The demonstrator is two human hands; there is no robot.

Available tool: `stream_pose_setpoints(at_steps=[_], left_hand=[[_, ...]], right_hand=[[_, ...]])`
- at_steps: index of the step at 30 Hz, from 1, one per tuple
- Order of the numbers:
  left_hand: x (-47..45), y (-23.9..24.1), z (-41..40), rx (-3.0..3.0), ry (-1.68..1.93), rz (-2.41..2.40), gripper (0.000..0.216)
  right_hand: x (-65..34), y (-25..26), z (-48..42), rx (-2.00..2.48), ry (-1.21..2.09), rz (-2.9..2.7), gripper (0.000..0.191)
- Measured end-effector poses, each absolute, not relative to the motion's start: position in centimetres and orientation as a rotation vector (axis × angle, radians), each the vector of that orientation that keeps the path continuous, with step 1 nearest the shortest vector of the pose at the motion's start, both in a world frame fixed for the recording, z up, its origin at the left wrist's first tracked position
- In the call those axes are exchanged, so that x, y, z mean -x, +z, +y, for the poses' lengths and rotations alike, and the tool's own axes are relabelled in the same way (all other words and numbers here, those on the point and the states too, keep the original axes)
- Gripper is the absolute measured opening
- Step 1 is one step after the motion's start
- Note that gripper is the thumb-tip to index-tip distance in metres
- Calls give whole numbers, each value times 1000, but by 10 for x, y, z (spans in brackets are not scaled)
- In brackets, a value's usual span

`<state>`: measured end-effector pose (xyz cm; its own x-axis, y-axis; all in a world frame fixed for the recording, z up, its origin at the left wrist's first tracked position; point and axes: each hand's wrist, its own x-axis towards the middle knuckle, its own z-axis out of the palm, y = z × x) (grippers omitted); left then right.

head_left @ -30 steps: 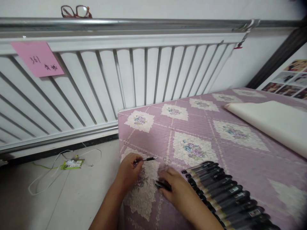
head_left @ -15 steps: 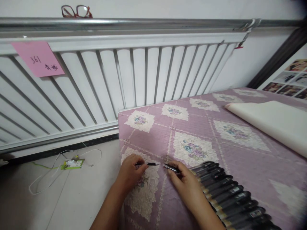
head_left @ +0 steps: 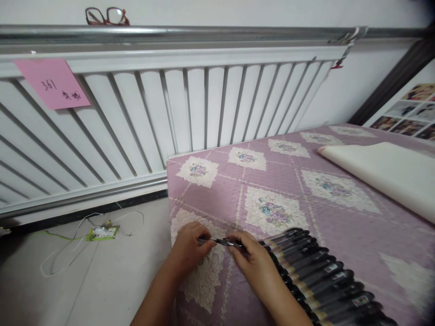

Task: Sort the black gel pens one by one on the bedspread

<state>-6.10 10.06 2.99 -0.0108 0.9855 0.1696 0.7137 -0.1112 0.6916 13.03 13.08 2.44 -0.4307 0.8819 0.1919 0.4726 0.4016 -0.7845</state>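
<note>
My left hand point(head_left: 189, 251) is closed on one end of a thin black pen point(head_left: 220, 242), pinching it between thumb and fingers. My right hand point(head_left: 253, 260) is closed on the pen's other end, so both hands meet over the pen just above the purple quilted bedcover point(head_left: 272, 181). Directly to the right of my right hand lies a long row of several black pens point(head_left: 322, 280), side by side, running toward the lower right.
A white radiator point(head_left: 152, 117) with a pink note point(head_left: 52, 83) fills the wall behind. Red glasses point(head_left: 107, 16) lie on the ledge above. A rolled white sheet point(head_left: 384, 174) lies on the bed at right. A white cable and small green device point(head_left: 102, 232) are on the floor.
The two hands, each holding a pen part a little apart before, have come together, and the parts now meet as one pen between them.
</note>
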Motion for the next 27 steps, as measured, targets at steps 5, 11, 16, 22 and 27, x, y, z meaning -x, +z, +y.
stream_pose_setpoints(at_steps=[5, 11, 16, 22, 27], left_hand=[[52, 32, 101, -1874, 920, 1721, 4], [59, 25, 104, -1841, 1114, 1719, 19], [72, 19, 105, -1811, 1134, 1759, 22], [64, 24, 103, -1835, 965, 1645, 19], [47, 27, 100, -1816, 917, 1571, 14]], right_hand=[[-127, 26, 129, 1152, 878, -2074, 17], [-132, 26, 133, 1156, 803, -2009, 19], [-138, 27, 135, 1174, 733, -1994, 19], [-144, 35, 133, 1178, 544, -2140, 19], [-144, 42, 127, 1283, 388, -2385, 24]])
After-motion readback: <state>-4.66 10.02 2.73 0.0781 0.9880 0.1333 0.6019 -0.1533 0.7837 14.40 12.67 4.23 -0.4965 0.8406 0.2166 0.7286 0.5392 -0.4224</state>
